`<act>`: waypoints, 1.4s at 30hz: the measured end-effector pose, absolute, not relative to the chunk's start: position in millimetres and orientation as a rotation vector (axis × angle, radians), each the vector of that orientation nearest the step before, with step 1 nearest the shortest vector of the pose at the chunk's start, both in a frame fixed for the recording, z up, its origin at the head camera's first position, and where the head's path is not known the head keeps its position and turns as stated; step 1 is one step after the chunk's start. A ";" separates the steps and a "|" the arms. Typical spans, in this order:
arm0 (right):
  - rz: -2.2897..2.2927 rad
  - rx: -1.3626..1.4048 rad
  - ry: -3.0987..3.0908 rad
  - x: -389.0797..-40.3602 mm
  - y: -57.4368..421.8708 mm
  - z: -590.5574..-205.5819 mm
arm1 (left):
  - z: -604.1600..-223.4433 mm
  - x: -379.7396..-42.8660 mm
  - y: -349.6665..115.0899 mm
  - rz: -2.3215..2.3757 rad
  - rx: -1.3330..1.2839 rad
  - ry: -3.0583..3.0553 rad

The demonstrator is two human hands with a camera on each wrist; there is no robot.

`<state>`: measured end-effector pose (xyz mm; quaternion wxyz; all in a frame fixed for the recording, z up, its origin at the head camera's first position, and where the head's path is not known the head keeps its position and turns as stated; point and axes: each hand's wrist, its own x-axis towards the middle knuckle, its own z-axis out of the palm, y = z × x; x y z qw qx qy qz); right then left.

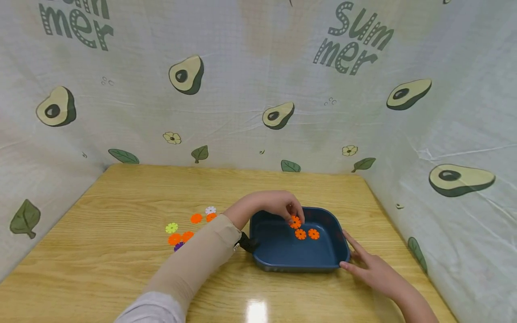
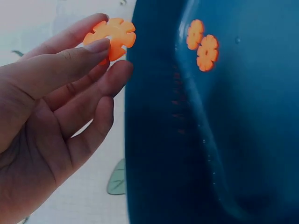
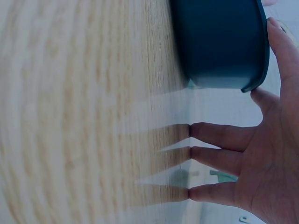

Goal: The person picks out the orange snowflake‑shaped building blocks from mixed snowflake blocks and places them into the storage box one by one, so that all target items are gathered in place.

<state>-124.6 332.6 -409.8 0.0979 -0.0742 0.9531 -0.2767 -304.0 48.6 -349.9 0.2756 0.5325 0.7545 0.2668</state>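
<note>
Between thumb and index finger, my left hand (image 1: 281,204) pinches an orange notched plastic disc (image 2: 112,36). It holds the disc over the far side of a dark blue rectangular pan (image 1: 278,260). Two more orange discs (image 1: 313,234) lie inside the pan on its floor, close together. At the pan's right end, my right hand (image 1: 373,271) touches the rim with thumb and index finger spread. Its other fingers (image 3: 219,136) are straight, with their tips on the tabletop. The left forearm crosses in front of the pan's left end.
Left of the pan, several loose discs lie on the wooden table (image 1: 101,260): orange ones (image 1: 196,218), a yellow-green one (image 1: 171,228), a white one (image 1: 210,210) and a purple one (image 1: 178,246) partly behind the sleeve. A printed cloth (image 1: 226,103) surrounds the table's back and sides.
</note>
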 end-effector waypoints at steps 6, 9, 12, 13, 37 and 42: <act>-0.824 -0.220 2.834 -125.2 333.1 -410.8 | -357.3 -311.2 55.7 0.782 1.382 1.975; -0.821 -0.211 2.827 -125.6 333.2 -411.5 | -361.4 -314.3 59.1 0.788 1.371 1.969; -0.813 -0.196 2.819 -125.5 332.3 -410.6 | -364.9 -316.2 62.6 0.770 1.368 1.987; -0.811 -0.189 2.814 -125.4 331.7 -409.9 | -365.9 -316.5 63.5 0.762 1.368 1.994; -0.815 -0.197 2.814 -124.4 329.7 -408.1 | -373.7 -302.5 85.9 0.122 1.422 2.333; -0.814 -0.199 2.811 -123.4 329.2 -406.8 | -376.4 -300.8 91.1 -0.038 1.438 2.369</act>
